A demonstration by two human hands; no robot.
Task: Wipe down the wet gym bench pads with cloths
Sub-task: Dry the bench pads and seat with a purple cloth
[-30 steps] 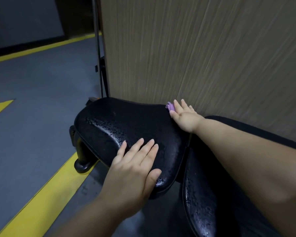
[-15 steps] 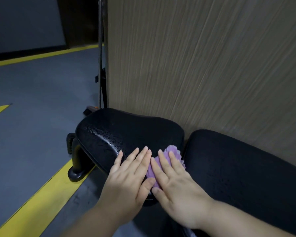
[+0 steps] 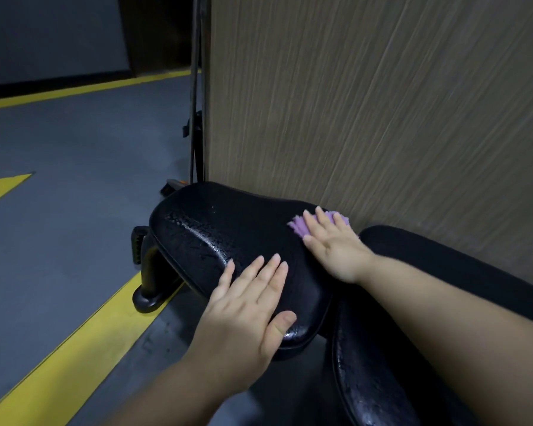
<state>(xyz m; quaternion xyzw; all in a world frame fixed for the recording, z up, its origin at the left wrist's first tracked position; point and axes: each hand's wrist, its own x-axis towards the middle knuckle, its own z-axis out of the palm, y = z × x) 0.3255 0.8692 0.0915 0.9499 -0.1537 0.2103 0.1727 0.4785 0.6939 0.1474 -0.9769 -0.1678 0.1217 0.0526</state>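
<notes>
Two hands flat on the black seat pad [image 3: 216, 238], purple cloth [image 3: 296, 229] at its far edge.
Right hand [image 3: 334, 245] presses the cloth down, fingers straight and spread, at the seat pad's far side beside the wood-grain panel [image 3: 382, 118]. Left hand [image 3: 243, 305] lies flat on the seat pad's near edge, fingers straight, holding nothing. Water beads glisten along the seat pad's left end. Back pad [image 3: 462, 262] sits just right of the seat pad, under the right forearm. Black frame leg [image 3: 150, 272] stands below the seat pad's left end, by a yellow floor stripe [image 3: 74, 348].
</notes>
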